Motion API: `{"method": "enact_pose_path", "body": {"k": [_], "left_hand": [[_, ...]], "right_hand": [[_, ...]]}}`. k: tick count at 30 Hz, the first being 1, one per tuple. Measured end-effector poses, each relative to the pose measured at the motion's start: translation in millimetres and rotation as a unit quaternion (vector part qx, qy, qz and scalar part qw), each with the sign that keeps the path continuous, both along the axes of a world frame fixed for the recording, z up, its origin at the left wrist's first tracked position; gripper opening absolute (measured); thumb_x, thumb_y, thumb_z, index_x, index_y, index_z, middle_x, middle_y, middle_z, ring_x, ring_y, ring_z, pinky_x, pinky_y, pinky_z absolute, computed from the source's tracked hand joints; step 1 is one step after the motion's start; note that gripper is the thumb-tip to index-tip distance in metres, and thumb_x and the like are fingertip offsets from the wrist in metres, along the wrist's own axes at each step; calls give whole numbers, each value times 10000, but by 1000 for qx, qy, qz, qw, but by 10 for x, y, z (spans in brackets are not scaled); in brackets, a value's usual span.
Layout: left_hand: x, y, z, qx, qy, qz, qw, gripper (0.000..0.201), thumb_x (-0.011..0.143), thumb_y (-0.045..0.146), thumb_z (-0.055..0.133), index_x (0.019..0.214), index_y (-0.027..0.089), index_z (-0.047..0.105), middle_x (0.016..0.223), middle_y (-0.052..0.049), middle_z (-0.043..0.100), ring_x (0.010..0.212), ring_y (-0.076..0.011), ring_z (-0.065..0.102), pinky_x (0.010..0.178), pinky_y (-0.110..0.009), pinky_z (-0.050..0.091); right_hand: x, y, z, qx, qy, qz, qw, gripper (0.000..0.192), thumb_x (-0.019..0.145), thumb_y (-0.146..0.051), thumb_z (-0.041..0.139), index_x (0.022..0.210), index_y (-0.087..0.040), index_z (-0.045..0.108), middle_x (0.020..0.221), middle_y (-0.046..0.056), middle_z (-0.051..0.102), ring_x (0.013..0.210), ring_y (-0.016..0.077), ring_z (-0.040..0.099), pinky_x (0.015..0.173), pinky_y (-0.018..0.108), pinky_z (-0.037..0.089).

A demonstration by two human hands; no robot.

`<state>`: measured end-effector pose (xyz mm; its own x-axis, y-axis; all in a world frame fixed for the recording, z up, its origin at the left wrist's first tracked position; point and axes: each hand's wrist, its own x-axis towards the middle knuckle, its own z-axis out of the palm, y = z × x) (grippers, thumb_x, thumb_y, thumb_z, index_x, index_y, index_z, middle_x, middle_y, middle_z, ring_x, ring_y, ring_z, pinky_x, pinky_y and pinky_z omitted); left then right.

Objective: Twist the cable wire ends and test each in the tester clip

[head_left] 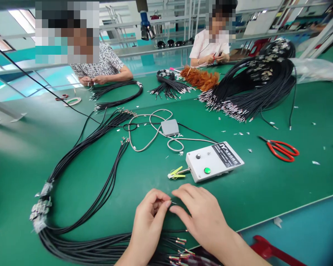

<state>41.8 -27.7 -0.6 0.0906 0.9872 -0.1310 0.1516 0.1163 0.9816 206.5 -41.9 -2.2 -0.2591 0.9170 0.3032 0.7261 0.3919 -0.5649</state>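
Note:
Just in front of a white control box, my left hand [152, 214] pinches a thin wire end [174, 202], whose tip pokes out past the fingertips. My right hand [198, 210] is close beside it, thumb and index finger apart on either side of the tip. The white box [199, 162] has a green button, a black knob and a short shaft carrying a yellow clip [178, 173]. Black cables [86, 244] with stripped, coloured ends run under my wrists. They curve left to a taped bundle of connectors [41, 208].
Red-handled scissors [283, 149] lie to the right. Behind the box is a grey pedal [170, 127] with looped cord. A large black cable pile [255, 81] and brown fluffy material [201, 78] are farther back. Two people sit across the table, handling small items.

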Motion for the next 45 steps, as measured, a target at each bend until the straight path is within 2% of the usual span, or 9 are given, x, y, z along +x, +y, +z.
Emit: {"method": "enact_pose_path", "body": {"k": [3,6,8,10,13,17,22,29,45], "left_hand": [[-22,11,-1,-37,-23,-27,999,173,785,325,663,742,163,619,643,18,553,550,-107,492,500,-197,383],[-52,64,-1,-122,-61,-55,989,273,750,403,691,746,157,572,525,77,432,434,-60,331,412,-174,232],[-60,126,4,-137,-68,-49,987,306,730,422,701,741,154,555,501,91,403,423,-52,317,415,-171,213],[-56,201,16,-120,-64,-26,990,307,720,417,701,742,149,553,503,88,419,423,-50,340,426,-172,225],[-35,316,41,-90,-55,4,994,289,710,397,692,743,144,557,519,80,455,414,-44,358,429,-174,236],[1,438,51,-74,-41,25,996,257,705,373,676,742,145,564,512,80,463,406,-45,370,418,-171,237],[47,536,-26,-66,-32,46,996,246,678,369,672,720,158,552,514,80,473,391,-45,378,397,-170,253],[106,611,-133,-65,-27,52,996,244,646,369,671,690,166,544,527,75,484,370,-43,375,371,-169,257],[128,608,-187,-41,-11,37,998,209,721,352,653,717,171,548,514,80,467,382,-52,370,389,-170,239]], "right_hand": [[6,106,40,77,-44,87,992,257,999,-247,464,792,-203,610,751,-12,652,671,156,557,627,315,296],[74,190,42,127,-58,131,981,290,1012,-255,441,790,-200,620,723,-24,653,641,144,537,621,316,279],[126,251,54,146,-64,105,982,228,999,-238,473,840,-200,632,770,-19,672,694,151,554,655,317,293],[160,338,75,150,-87,51,984,78,952,-210,563,942,-194,639,894,0,698,814,172,578,715,322,312],[170,508,85,139,-189,2,972,191,836,-148,702,1014,-173,638,1043,34,694,953,212,571,788,346,309],[155,688,43,128,-289,11,949,133,776,-80,708,853,-170,648,878,32,687,864,219,565,768,368,294],[162,771,35,126,-291,29,948,150,767,-67,675,723,-187,598,725,3,625,776,195,535,803,374,291],[162,788,69,112,-288,29,950,147,772,-65,660,730,-192,598,729,0,625,784,180,531,880,378,277],[115,777,81,97,-296,20,950,146,751,-106,704,782,-195,593,787,16,645,840,207,562,933,434,279]]}}
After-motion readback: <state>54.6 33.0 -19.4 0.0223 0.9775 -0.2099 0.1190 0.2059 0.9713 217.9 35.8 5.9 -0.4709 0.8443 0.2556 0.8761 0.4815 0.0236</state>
